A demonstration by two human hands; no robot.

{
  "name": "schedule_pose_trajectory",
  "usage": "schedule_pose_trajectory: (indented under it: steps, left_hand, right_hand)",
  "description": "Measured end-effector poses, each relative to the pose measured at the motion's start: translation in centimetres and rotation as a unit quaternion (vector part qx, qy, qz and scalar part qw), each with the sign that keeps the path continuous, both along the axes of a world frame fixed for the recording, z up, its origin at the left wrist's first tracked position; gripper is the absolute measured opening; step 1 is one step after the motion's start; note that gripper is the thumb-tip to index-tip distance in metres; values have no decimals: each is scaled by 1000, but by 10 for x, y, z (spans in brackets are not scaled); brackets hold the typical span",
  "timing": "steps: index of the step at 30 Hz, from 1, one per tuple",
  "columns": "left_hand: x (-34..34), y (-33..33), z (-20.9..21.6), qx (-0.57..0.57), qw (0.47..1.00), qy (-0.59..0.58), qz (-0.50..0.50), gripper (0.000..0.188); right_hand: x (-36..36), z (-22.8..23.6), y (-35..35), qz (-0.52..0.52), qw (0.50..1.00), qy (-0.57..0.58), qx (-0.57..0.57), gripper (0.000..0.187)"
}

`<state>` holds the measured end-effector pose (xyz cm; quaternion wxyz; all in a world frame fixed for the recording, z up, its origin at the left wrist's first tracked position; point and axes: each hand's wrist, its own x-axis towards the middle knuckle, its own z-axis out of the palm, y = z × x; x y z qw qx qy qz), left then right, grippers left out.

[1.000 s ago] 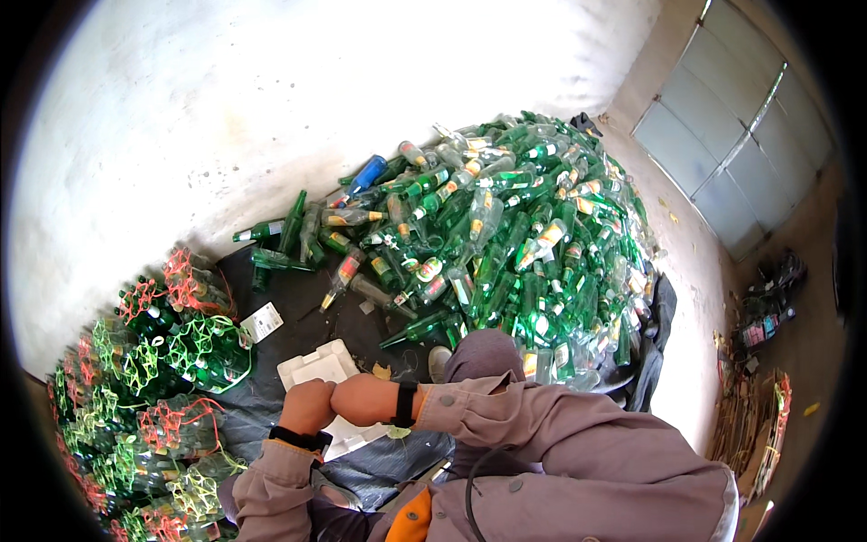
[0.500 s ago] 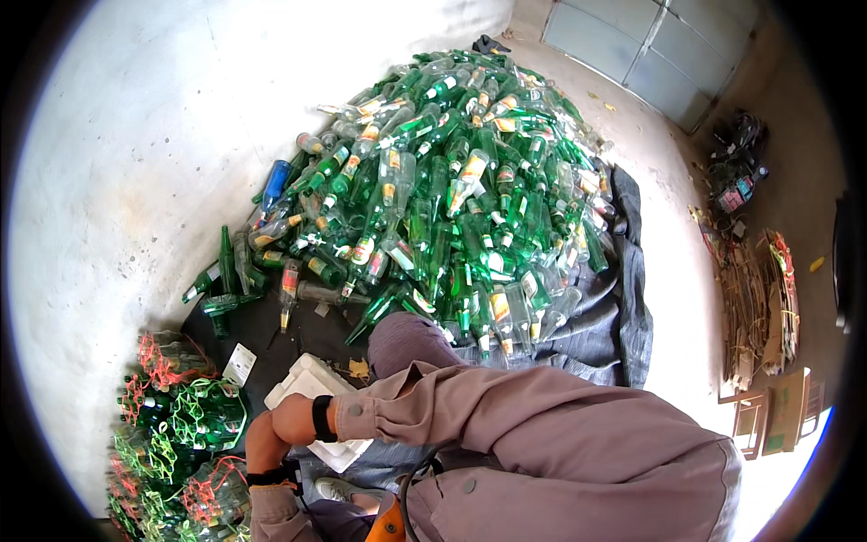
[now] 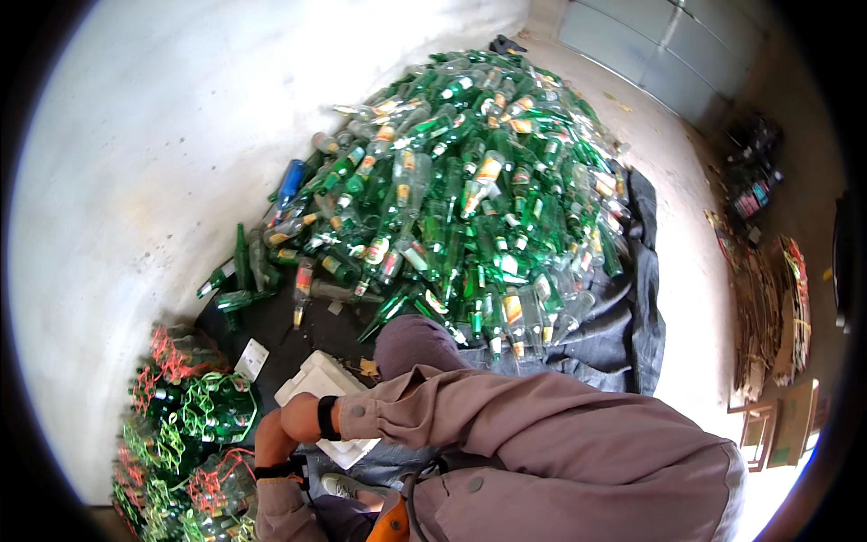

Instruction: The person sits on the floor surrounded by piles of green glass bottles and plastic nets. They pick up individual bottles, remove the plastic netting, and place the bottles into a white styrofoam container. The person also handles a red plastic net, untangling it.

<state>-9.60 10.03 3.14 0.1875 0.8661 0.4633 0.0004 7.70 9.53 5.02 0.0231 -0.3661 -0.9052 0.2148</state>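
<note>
My right hand point(image 3: 302, 417) reaches in from the right in a grey-brown sleeve, a black band round its wrist. Right against it is my left hand point(image 3: 273, 438), which comes up from below and also wears a black band. The hands meet above the black sheet, beside bottles bundled in green netting point(image 3: 217, 406) and red netting point(image 3: 185, 352). Their fingers are turned away and hidden, so whatever they may hold does not show. Partly under my right hand lies a white foam box or lid point(image 3: 316, 379). A white card point(image 3: 252, 359) lies close to the bundles.
A big heap of green and clear bottles point(image 3: 470, 199) covers the black sheet point(image 3: 643, 271) ahead, against a white wall point(image 3: 135, 181). Flattened cardboard point(image 3: 768, 316) and a wooden stool point(image 3: 784, 425) stand at the right. A metal door point(image 3: 664, 41) is at the back.
The whole view has shifted slightly, so the heap and bundles appear a little further right. My hands stay together beside the bundles, in nearly the same pose.
</note>
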Motion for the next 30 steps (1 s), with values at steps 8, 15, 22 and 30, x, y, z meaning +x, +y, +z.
schedule_pose_trajectory:
  steps: [8, 15, 22, 30]
  left_hand:
    - [15, -4, 22, -8, 999, 29, 23, 19]
    - [20, -9, 33, 11, 999, 5, 29, 20]
    - [23, -9, 42, 0, 999, 8, 48, 21]
    - [19, -8, 55, -11, 998, -27, 62, 40]
  right_hand:
    - [10, 3, 0, 6, 1000, 15, -9, 16]
    - [23, 15, -6, 11, 998, 60, 25, 10]
    - [35, 37, 2, 19, 999, 26, 0, 10]
    - [85, 70, 62, 1, 994, 105, -20, 25]
